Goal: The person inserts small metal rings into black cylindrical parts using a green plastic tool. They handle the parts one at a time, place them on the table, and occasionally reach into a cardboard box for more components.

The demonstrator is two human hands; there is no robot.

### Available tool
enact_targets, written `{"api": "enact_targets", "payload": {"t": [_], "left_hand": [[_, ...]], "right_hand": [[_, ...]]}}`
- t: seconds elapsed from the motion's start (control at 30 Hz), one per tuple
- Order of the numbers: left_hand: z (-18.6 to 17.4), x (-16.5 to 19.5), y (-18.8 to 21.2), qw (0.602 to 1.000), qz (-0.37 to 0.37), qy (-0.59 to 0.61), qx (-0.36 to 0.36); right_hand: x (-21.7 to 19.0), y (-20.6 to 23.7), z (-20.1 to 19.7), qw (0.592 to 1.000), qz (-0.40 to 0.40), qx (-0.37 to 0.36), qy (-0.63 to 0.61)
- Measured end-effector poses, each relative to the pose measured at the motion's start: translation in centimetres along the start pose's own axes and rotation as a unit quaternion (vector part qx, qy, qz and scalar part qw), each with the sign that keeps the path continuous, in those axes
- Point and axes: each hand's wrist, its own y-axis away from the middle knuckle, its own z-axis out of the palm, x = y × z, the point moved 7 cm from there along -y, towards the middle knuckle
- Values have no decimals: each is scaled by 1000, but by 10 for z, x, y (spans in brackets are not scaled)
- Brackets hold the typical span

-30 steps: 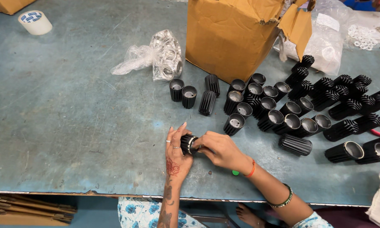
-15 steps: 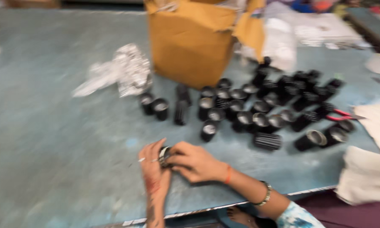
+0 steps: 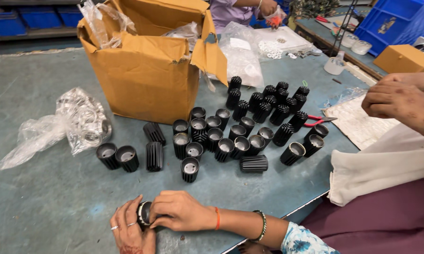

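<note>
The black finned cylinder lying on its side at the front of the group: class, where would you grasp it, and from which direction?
Grasp the black finned cylinder across its ribbed side wall, coming down from above. It lies flat with its long axis across the table, so its ends face sideways. The lengthwise ribs should steady a grip. Upright cylinders stand close behind it; the near side looks free.

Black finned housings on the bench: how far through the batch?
Looks done: cannot tell which of the open-topped black finned housings on the table are finished. In hand: left hand and right hand grip one housing. Left: possibly the cluster standing closed-end up.
</note>
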Motion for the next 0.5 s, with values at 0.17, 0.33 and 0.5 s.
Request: {"api": "enact_targets", "payload": {"t": [0.17, 0.33, 0.5], "left_hand": [[4, -2, -2, 1000, 2, 18, 12], [7, -1, 3, 999, 12, 8, 36], [17, -12, 12, 999, -35, 22, 20]], "right_hand": [[1, 0, -9, 998, 8, 38, 46], [4, 3, -16, 996, 14, 67, 49], [4, 1, -27, 994, 16, 102, 28]]}}
